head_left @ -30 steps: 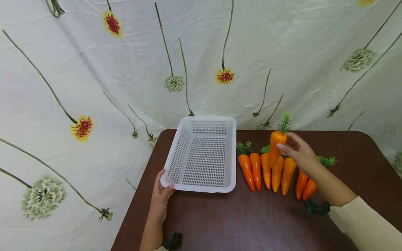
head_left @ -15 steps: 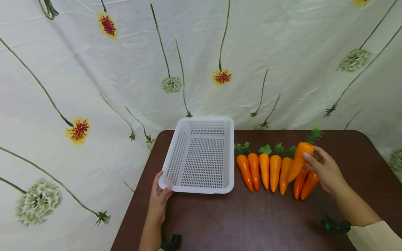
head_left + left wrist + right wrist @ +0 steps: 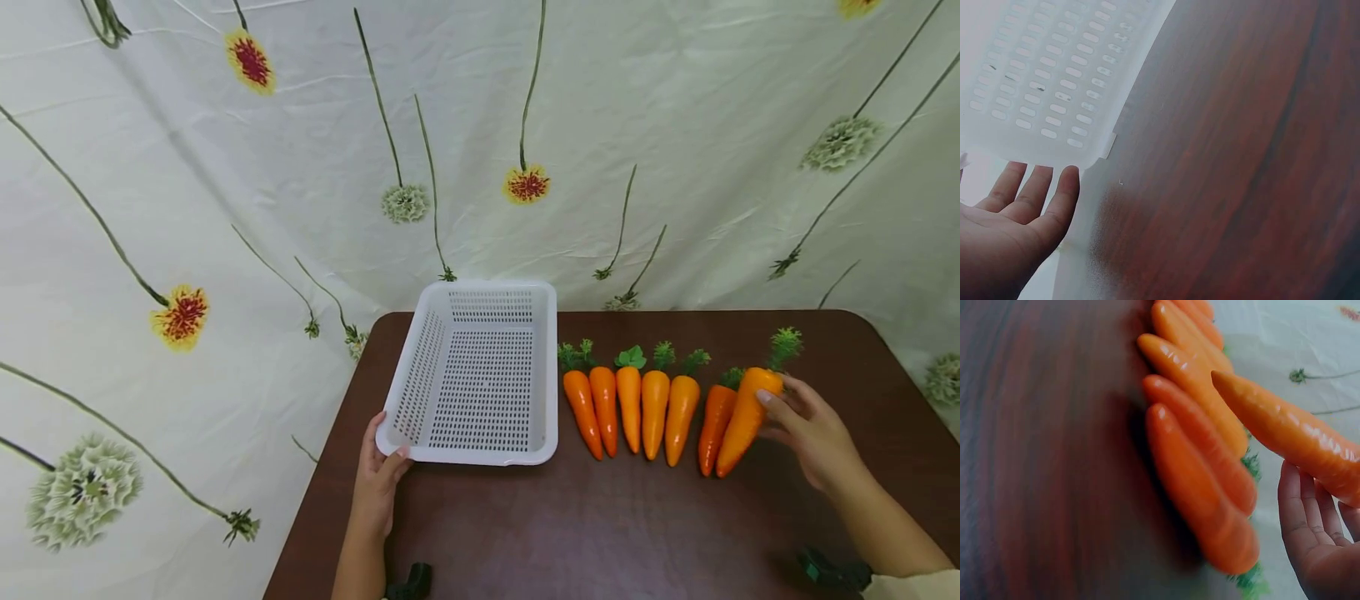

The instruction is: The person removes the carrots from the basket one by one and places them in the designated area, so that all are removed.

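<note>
My left hand (image 3: 378,483) grips the near left corner of a white perforated plastic basket (image 3: 546,375), thumb on the rim. In the left wrist view its fingers (image 3: 1063,194) reach the outside of the basket (image 3: 1097,159). My right hand (image 3: 821,437) holds a glossy artificial carrot (image 3: 750,408) by its thick upper end, green top up and tip down. The right wrist view has this carrot (image 3: 1291,425) raised above the others, pinched by my right hand (image 3: 1322,537). In the head view it covers most of the rightmost carrot in the row, a red-orange carrot (image 3: 1200,494).
Several orange carrots (image 3: 655,412) lie in a row right of the basket, green tops toward the back. A gap parts the left group from the red-orange carrot (image 3: 716,429). Beyond the dark brown table (image 3: 562,533) hangs a flower-printed cloth (image 3: 675,125).
My right hand has carried the carrot rightward and lower along the row, from above the middle carrots to the right end. My left hand stays on the basket corner.
</note>
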{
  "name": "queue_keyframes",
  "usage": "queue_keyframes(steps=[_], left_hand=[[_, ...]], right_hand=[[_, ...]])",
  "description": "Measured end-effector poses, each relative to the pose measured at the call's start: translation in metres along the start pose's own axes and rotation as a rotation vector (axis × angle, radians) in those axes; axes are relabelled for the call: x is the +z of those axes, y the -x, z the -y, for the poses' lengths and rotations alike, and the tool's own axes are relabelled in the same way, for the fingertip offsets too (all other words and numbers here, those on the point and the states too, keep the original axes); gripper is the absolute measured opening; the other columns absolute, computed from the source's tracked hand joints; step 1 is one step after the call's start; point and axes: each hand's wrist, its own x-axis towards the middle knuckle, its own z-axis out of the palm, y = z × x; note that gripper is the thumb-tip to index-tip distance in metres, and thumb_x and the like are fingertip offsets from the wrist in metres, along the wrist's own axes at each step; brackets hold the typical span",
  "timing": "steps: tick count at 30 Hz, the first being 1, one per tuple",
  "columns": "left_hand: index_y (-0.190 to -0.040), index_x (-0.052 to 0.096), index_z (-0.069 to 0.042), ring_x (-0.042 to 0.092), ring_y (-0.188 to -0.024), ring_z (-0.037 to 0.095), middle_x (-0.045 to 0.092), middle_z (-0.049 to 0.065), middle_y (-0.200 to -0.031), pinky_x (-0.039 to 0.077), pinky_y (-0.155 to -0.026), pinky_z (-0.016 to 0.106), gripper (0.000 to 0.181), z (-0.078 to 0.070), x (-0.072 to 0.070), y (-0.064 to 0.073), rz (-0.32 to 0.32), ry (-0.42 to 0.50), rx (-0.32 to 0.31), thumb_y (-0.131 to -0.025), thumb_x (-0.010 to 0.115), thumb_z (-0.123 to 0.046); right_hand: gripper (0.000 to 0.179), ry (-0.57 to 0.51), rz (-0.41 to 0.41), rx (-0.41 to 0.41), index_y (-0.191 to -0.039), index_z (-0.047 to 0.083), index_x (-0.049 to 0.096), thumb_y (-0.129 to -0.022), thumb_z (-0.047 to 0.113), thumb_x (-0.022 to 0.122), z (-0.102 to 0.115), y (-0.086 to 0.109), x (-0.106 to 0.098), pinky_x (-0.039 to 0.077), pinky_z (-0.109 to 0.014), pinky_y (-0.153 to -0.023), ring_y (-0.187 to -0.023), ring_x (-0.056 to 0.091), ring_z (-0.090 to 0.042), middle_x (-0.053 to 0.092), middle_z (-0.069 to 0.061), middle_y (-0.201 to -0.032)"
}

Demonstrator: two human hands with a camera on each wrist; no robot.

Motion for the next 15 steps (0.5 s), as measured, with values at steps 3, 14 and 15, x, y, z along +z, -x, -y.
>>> queue_keyframes(steps=[3,14,15], left_hand=[[-0.158,0.022,-0.025,0.058,-0.130,0.017,0.040,0.011,-0.157,0.052,-0.095,0.023,0.068,0.001,0.000,0.000,0.001,-0.002,0.001,-0.102,0.055,-0.008],[-0.158,0.023,-0.025,0.060,-0.129,0.017,0.042,0.010,-0.156,0.053,-0.096,0.024,0.067,0.006,-0.002,-0.001,0.007,0.007,0.032,-0.102,0.056,-0.008],[-0.159,0.022,-0.025,0.060,-0.129,0.018,0.041,0.012,-0.156,0.053,-0.096,0.024,0.067,0.006,-0.002,-0.001,0.012,0.004,0.037,-0.102,0.055,-0.008]], right_hand=[[0.033,0.000,-0.014,0.005,-0.130,0.031,0.046,-0.104,0.012,0.054,-0.005,0.004,-0.006,0.058,-0.022,-0.071,-0.089,0.067,0.000,0.066,0.022,-0.108],[0.028,0.102,-0.059,0.154,-0.122,0.034,0.043,-0.103,0.020,0.058,-0.020,0.010,-0.021,0.059,-0.025,-0.069,-0.086,0.066,0.003,0.062,0.023,-0.099],[0.028,0.118,-0.068,0.170,-0.122,0.034,0.042,-0.103,0.021,0.058,-0.021,0.010,-0.023,0.060,-0.025,-0.069,-0.085,0.066,0.003,0.061,0.024,-0.098]])
